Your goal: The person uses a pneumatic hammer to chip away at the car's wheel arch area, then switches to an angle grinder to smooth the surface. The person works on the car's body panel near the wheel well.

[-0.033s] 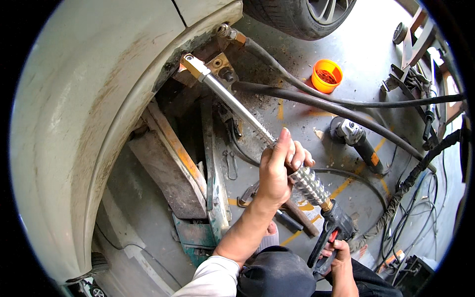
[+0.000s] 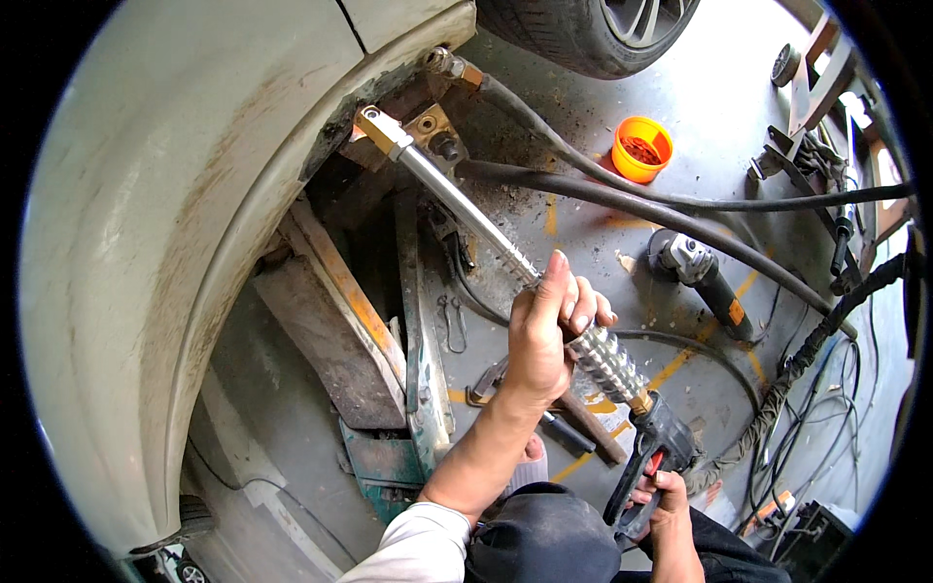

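A long metal-shafted tool (image 2: 457, 204) slants from upper left to lower right. It has a brass-coloured block (image 2: 381, 129) at its far end, a ribbed silver barrel and a black pistol grip (image 2: 664, 434) with a red trigger. My left hand (image 2: 546, 340) is closed around the tool just above the ribbed barrel, its thumb along the shaft. Lower right, my right hand (image 2: 666, 497) wraps the pistol grip near the trigger; its fingers are partly hidden. The brass-coloured block touches or nearly touches the lower edge of a dirty pale car body panel (image 2: 175, 194).
Thick dark cables (image 2: 583, 189) run across to the right. An orange tub (image 2: 641, 149) of reddish bits and an angle grinder (image 2: 702, 277) are on the grey floor. Below the panel stands a worn metal frame (image 2: 350, 301). A hammer (image 2: 593, 428) lies beneath my left wrist; a tyre (image 2: 573, 39) is beyond.
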`<state>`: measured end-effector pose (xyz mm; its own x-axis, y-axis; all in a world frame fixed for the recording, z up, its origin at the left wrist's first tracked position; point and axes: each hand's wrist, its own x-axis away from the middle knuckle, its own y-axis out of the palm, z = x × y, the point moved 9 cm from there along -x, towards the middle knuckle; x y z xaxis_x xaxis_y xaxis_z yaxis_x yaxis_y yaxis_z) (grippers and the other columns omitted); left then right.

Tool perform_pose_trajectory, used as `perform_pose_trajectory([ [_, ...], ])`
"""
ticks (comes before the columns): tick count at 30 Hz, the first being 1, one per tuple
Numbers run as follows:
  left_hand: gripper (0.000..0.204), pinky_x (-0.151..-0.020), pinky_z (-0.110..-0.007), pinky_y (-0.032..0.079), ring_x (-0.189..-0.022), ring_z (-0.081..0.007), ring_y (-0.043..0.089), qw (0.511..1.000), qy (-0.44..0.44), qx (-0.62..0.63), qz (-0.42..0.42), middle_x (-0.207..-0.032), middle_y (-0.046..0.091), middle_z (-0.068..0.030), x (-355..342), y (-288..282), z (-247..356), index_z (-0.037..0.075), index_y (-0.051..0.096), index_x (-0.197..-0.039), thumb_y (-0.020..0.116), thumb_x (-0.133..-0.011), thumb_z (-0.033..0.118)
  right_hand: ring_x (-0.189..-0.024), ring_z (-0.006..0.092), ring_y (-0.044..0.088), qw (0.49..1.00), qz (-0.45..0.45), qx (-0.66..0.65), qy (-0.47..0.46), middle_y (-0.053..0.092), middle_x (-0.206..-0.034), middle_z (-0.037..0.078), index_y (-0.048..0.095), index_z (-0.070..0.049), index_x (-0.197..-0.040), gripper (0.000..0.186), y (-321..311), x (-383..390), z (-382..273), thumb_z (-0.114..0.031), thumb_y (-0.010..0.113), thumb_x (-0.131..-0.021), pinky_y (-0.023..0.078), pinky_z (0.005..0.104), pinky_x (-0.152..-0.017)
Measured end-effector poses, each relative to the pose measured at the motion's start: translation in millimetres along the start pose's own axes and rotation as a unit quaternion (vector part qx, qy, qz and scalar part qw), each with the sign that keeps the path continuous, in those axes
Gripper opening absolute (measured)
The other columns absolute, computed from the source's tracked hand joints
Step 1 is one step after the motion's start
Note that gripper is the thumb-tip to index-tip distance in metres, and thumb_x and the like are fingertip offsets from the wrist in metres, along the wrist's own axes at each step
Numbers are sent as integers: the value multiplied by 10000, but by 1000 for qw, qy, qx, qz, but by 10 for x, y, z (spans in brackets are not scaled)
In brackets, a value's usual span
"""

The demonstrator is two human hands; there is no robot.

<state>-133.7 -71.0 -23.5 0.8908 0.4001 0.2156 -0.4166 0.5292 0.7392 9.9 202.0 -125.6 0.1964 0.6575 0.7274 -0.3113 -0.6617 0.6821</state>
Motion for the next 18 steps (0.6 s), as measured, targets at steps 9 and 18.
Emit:
perform_pose_trajectory([
  [9, 350, -645, -336, 473, -660, -198, 534, 997, 52, -40, 52, -628, 426, -5, 75, -150, 239, 123, 407, -726, 440, -974, 367, -567, 148, 454, 999, 38, 25, -13, 416, -620, -10, 498, -105, -767, 209, 110, -89, 108, -186, 673, -686, 427, 391, -686],
  [18, 146, -810, -365, 462, -778, -172, 520, 954, 96, -177, 223, -796, 489, -31, 124, -423, 143, 92, 490, -850, 522, -885, 230, -633, 94, 429, 982, -168, -23, 86, 391, -686, -35, 481, -105, -884, 131, 350, -136, 151, -191, 580, -879, 389, 279, -690],
])
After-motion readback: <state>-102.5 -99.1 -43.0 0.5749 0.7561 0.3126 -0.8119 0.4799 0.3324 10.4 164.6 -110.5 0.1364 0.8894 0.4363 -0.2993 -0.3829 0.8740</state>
